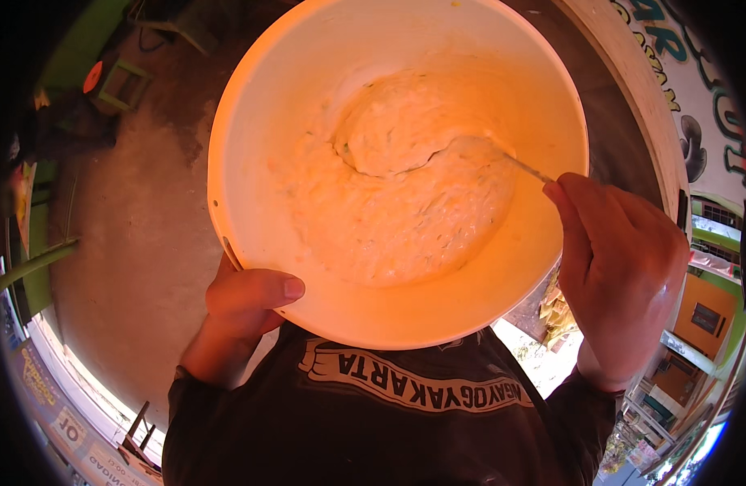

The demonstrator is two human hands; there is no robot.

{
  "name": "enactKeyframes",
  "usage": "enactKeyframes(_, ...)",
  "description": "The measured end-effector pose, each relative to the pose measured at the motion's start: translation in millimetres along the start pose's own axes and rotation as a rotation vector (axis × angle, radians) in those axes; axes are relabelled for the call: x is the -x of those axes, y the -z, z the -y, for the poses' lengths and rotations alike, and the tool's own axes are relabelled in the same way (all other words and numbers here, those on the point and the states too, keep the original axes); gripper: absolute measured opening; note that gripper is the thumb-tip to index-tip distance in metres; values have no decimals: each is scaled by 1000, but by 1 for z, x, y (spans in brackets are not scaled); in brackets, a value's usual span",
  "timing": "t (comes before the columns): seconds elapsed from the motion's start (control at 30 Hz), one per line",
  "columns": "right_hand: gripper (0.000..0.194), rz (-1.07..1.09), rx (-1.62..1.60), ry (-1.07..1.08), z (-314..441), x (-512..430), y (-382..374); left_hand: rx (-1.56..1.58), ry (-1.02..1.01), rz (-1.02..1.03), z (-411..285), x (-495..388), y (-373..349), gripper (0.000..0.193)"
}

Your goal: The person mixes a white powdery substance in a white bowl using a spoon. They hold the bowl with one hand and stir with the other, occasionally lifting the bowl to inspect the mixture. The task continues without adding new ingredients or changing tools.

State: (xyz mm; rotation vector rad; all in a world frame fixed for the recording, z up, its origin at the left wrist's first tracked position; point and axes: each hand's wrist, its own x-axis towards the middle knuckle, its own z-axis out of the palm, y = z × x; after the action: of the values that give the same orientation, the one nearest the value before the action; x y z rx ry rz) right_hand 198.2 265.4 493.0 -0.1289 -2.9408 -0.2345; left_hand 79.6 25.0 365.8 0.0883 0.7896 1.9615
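A large pale plastic basin (263,79) is held up in front of my dark printed shirt (373,443). Thick, wet batter (385,219) flecked with small green bits covers much of its bottom, with a curved furrow across the middle. My left hand (245,297) grips the basin's near-left rim beside a handle slot, thumb on the inner wall. Over the right rim, my right hand (622,255) pinches the thin handle of a metal utensil (528,167). The utensil's working end is sunk in the batter, so its shape is hidden.
Bare floor (123,243) stretches away on the left. A small green stool (123,85) stands at the upper left, and a green post (38,264) juts in below it. Along the right runs a pale ledge (628,79) beside a banner (707,103) bearing writing.
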Motion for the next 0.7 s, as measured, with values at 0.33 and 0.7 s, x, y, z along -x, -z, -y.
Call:
enactKeyframes(0.33,8,172,-187,31,5,13,-41,-41,46,-182,18,-21,18,72)
enactKeyframes(0.7,12,188,-338,-122,8,48,-87,-48,120,-134,39,-47,24,67)
